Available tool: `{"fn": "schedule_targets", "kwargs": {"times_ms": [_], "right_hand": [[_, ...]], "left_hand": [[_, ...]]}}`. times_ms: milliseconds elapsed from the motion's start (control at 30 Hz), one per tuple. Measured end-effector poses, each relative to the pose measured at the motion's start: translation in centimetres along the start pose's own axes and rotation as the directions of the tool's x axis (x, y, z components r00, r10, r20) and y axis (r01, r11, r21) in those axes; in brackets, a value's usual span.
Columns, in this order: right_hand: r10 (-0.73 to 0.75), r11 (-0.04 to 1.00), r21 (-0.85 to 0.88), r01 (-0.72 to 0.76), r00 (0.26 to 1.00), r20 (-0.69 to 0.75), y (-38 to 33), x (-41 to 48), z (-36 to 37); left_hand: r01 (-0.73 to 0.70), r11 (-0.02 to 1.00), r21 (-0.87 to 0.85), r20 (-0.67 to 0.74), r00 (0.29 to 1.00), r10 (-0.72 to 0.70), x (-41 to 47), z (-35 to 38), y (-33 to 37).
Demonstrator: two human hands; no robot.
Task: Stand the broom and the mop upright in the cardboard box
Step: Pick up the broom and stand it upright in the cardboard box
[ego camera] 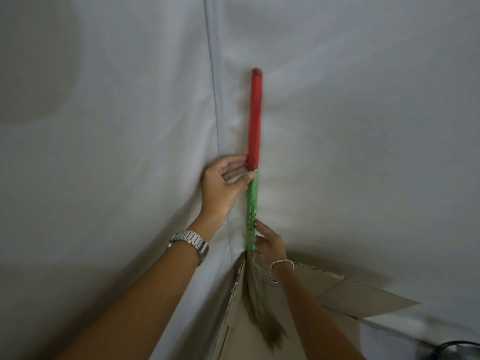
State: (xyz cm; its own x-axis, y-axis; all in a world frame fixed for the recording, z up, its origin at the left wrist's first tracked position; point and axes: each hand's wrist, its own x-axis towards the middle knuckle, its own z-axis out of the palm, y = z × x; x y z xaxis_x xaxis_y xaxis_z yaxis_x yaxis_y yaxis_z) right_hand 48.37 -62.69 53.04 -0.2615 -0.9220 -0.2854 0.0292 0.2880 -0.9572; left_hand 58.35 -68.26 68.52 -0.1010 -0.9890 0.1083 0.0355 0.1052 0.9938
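I am steadying the broom (254,141), its long axis upright, bristles in the cardboard box (345,294) corner; left hand (220,188) and right hand (268,242) resting loosely (fingers unclenched) against the handle.

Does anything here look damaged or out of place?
The cardboard box looks worn: its flap edges are ragged and splayed open. The broom stands nearly upright against the white sheet, bristles down in the box, steadied by both hands. No mop is visible.

Left hand (223,187) and right hand (268,244) open, raised.
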Motion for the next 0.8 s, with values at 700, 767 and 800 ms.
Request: {"fn": "schedule_targets", "kwargs": {"times_ms": [700, 767, 800], "right_hand": [[-0.308, 0.792, -0.588, 0.167, 0.94, -0.148, -12.5, -12.7, -12.7], [-0.442, 0.632, -0.753, 0.185, 0.884, -0.153, -15.5, -15.1, -14.4], [-0.507, 0.549, -0.814, 0.187, 0.849, -0.147, -17.1, -16.4, -15.3]], "left_hand": [[-0.412, 0.409, 0.814, 0.233, 0.877, 0.42, -9.9, 5.0, 9.1], [-0.424, 0.343, 0.838, 0.261, 0.863, 0.432, -11.4, 6.5, 11.3], [-0.442, 0.323, 0.837, 0.276, 0.85, 0.449, -12.1, 7.4, 12.6]]}}
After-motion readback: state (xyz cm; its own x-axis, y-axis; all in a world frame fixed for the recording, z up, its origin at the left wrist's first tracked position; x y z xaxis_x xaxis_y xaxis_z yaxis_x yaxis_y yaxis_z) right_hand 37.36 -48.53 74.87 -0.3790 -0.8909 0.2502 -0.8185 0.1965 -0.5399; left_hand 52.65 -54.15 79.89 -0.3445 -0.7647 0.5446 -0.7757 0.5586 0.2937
